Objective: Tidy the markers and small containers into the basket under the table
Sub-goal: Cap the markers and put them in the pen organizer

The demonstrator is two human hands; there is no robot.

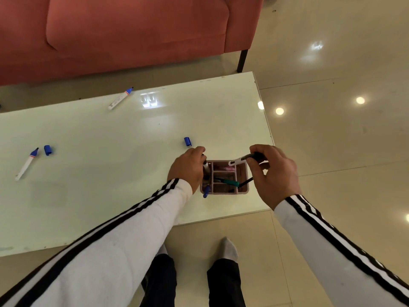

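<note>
A pink divided organiser [242, 177] is seen near the right front corner of the white bench [110, 185], steadied at its left side by the left hand [188, 168], whose grip is curled around a white marker [205, 166] standing in the left compartment. The right hand [275, 171] is held just above the organiser's right side, its fingers pinched on a black-and-white marker [243, 158] carried level over the compartments. A green pen [230, 182] lies tilted inside, and a blue-capped marker [206, 191] leans out over the front left corner. Well apart on the bench lie two uncapped blue markers — one at the far edge [120, 99], one at the left [26, 163] — and two loose blue caps [47, 150] [187, 141]. The basket under the bench is not visible. Several risks are judged from here: the leaning marker could be knocked out if the organiser is lifted or tipped; the held marker could be dropped across a divider and roll to the floor, the bench edge being close; and the uncapped tips could mark the surface if swept up carelessly.
</note>
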